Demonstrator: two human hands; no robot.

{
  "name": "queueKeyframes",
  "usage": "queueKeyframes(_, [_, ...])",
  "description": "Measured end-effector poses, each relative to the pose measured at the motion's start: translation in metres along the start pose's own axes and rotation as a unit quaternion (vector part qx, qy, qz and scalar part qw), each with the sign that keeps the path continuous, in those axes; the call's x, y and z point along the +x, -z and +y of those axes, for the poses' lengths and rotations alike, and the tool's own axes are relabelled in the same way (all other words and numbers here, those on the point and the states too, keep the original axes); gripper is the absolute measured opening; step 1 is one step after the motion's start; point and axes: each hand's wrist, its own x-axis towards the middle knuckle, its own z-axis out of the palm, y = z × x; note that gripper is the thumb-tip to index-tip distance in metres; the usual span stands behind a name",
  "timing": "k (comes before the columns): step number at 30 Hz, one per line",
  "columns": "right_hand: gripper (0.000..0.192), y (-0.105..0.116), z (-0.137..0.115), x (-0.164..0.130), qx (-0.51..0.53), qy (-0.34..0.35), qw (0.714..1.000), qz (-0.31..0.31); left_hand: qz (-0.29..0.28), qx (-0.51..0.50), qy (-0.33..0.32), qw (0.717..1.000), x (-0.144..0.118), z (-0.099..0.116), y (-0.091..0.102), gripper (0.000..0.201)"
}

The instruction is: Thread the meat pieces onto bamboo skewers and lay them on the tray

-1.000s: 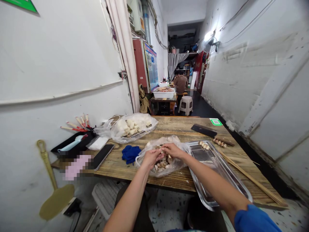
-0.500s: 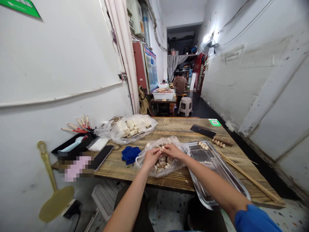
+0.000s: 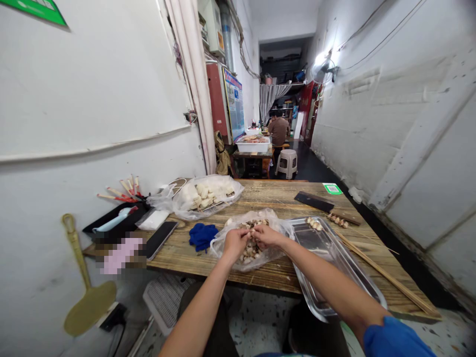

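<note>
My left hand [image 3: 237, 243] and my right hand [image 3: 266, 235] meet over an open clear plastic bag [image 3: 217, 241] on the wooden table. Their fingertips pinch together at a small pale piece that looks like a garlic clove [image 3: 252, 231]; the fingers partly cover it. Loose brownish-white garlic cloves [image 3: 248, 254] fill the bag under my hands. Beside my right forearm lies a metal tray [image 3: 332, 258], with skewered pale cloves [image 3: 314, 223] at its far end. More skewered, browner cloves [image 3: 338, 220] lie by the handle of a dark cleaver [image 3: 313, 201].
Thin bamboo skewers [image 3: 394, 277] lie along the table's right side. A blue cloth [image 3: 203, 236] sits left of the bag. Behind it is another plastic bag with pale chunks [image 3: 205, 195]. A phone [image 3: 162, 240] and a black box [image 3: 111, 218] are at left. A person [image 3: 278, 130] sits far back.
My hands remain together over the bag, with slight finger movement; the fingertips have drawn a little apart. The whole view has shifted slightly.
</note>
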Motion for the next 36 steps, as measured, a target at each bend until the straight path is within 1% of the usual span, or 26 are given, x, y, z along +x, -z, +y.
queueKeyframes(4, [0.022, 0.002, -0.004, 0.000, 0.031, -0.029, 0.999, -0.020, 0.016, -0.035, 0.019, 0.999, -0.001, -0.005, 0.005, 0.018])
queueKeyframes(8, [0.018, 0.009, -0.001, 0.008, 0.042, -0.052, 0.998, -0.002, 0.034, -0.075, 0.046, 0.996, -0.003, -0.015, 0.009, 0.027])
queueKeyframes(11, [0.018, 0.014, 0.002, 0.010, 0.047, -0.070, 0.996, 0.006, 0.026, -0.087, 0.054, 0.994, -0.004, -0.022, 0.012, 0.029])
queueKeyframes(14, [0.021, 0.018, 0.003, 0.008, 0.066, -0.086, 0.994, -0.004, 0.008, -0.076, 0.049, 0.996, -0.004, -0.024, 0.016, 0.023])
queueKeyframes(17, [0.030, 0.019, 0.000, 0.005, 0.099, -0.098, 0.990, -0.015, 0.008, -0.063, 0.041, 0.997, -0.004, -0.019, 0.016, 0.019])
queueKeyframes(19, [0.035, 0.017, -0.003, 0.004, 0.124, -0.102, 0.987, -0.026, 0.003, -0.058, 0.028, 0.998, -0.005, -0.012, 0.010, 0.022])
queueKeyframes(22, [0.029, 0.015, -0.008, 0.005, 0.155, -0.096, 0.982, -0.039, -0.005, -0.044, -0.004, 0.999, -0.007, -0.002, -0.002, 0.035])
queueKeyframes(24, [0.025, 0.015, -0.010, 0.005, 0.169, -0.086, 0.981, -0.039, 0.017, -0.030, -0.021, 0.999, -0.009, 0.004, -0.009, 0.039])
queueKeyframes(27, [0.026, 0.018, -0.012, 0.002, 0.176, -0.067, 0.981, -0.046, 0.051, -0.042, -0.032, 0.997, -0.010, 0.007, -0.013, 0.027])
queueKeyframes(29, [0.025, 0.020, -0.010, 0.000, 0.172, -0.047, 0.983, -0.051, 0.049, -0.069, -0.030, 0.996, -0.009, 0.006, -0.013, 0.020])
queueKeyframes(31, [0.023, 0.021, -0.008, -0.002, 0.161, -0.023, 0.985, -0.050, 0.037, -0.102, -0.016, 0.994, -0.007, 0.004, -0.013, 0.020])
queueKeyframes(33, [0.027, 0.022, -0.005, -0.001, 0.141, 0.003, 0.989, -0.037, 0.037, -0.163, 0.024, 0.986, -0.005, 0.003, -0.015, 0.022])
queueKeyframes(34, [0.029, 0.021, -0.004, -0.001, 0.127, 0.017, 0.991, -0.022, 0.039, -0.207, 0.056, 0.976, -0.004, 0.002, -0.016, 0.023])
queueKeyframes(36, [0.033, 0.020, -0.002, 0.002, 0.096, 0.048, 0.994, 0.021, 0.028, -0.308, 0.126, 0.943, -0.004, 0.003, -0.018, 0.024])
